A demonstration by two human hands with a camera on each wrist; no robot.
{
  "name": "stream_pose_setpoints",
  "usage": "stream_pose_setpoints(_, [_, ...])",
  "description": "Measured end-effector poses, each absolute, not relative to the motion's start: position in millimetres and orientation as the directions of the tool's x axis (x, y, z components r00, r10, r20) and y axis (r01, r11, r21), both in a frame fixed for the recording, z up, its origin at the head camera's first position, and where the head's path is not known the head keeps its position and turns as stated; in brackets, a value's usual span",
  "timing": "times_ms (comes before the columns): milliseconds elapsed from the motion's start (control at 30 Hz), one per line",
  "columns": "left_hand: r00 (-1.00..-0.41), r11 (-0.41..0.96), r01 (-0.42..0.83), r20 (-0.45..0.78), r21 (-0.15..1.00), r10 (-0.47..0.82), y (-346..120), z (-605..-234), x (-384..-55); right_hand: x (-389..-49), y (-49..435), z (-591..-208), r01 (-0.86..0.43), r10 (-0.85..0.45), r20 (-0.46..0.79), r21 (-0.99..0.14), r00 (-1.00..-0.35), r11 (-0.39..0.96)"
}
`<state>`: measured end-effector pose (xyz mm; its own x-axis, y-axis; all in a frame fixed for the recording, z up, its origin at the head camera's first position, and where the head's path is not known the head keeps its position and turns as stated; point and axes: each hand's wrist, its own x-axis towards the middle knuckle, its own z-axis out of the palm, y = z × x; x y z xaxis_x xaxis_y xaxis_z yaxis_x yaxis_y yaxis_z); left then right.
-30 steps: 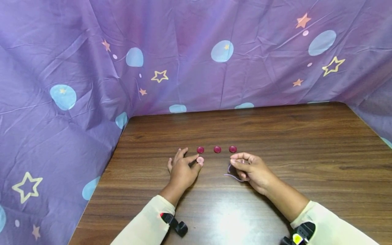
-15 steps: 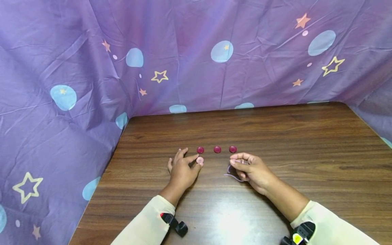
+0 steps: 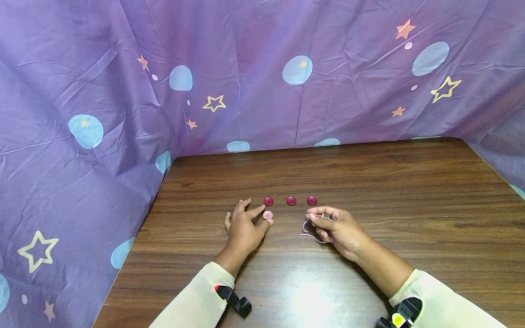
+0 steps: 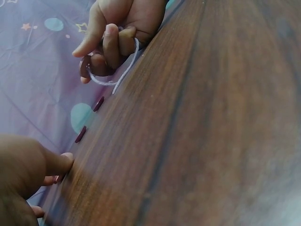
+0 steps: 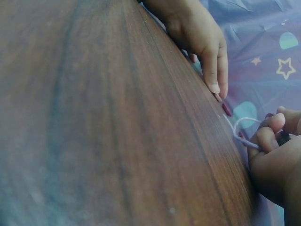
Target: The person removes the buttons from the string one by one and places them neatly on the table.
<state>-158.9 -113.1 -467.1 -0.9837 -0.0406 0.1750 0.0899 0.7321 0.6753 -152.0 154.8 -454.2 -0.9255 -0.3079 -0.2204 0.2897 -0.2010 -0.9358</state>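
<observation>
In the head view my left hand (image 3: 244, 230) rests low on the table, with a pale pink button (image 3: 268, 215) pinched between index finger and thumb at its edges. The button lies flat, its holes facing up. My right hand (image 3: 338, 230) is off to the right, fingers curled, pinching a lilac string (image 3: 313, 237). One end of the string trails below the fingers, and a small loop shows by the fingertips; the rest is hidden in the hand. The left wrist view shows the string (image 4: 126, 70) hanging as a loop from the right hand (image 4: 117, 37).
Beyond the hands, dark red buttons lie in a row: one at left (image 3: 268, 201), one in the middle (image 3: 291, 201), one at right (image 3: 312, 200). The brown wooden table (image 3: 369, 173) meets a purple star-printed cloth (image 3: 254, 114) at its back and left.
The right hand's fingertips have shifted slightly and a little more of the string's loop shows by them. The left hand and the dark red buttons stay practically where they were.
</observation>
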Motion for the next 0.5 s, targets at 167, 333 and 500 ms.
stream_pose_setpoints(167, [-0.986, 0.727, 0.084, 0.164, 0.682, -0.039, -113.3, -466.5, -159.0, -151.9, 154.8, -454.6, 0.288, -0.321, -0.212, -0.934, -0.923, -0.213])
stream_pose_setpoints(333, [-0.986, 0.723, 0.074, 0.158, 0.687, -0.049, -112.8, -466.2, -159.5, -152.2, 154.3, -454.6, 0.289, -0.327, -0.212, -0.935, -0.921, -0.205])
stream_pose_setpoints(500, [-0.970, 0.702, 0.116, 0.232, 0.703, -0.072, -111.4, -466.9, -159.5, -154.5, 152.5, -455.1, 0.291, -0.320, -0.219, -0.937, -0.922, -0.196])
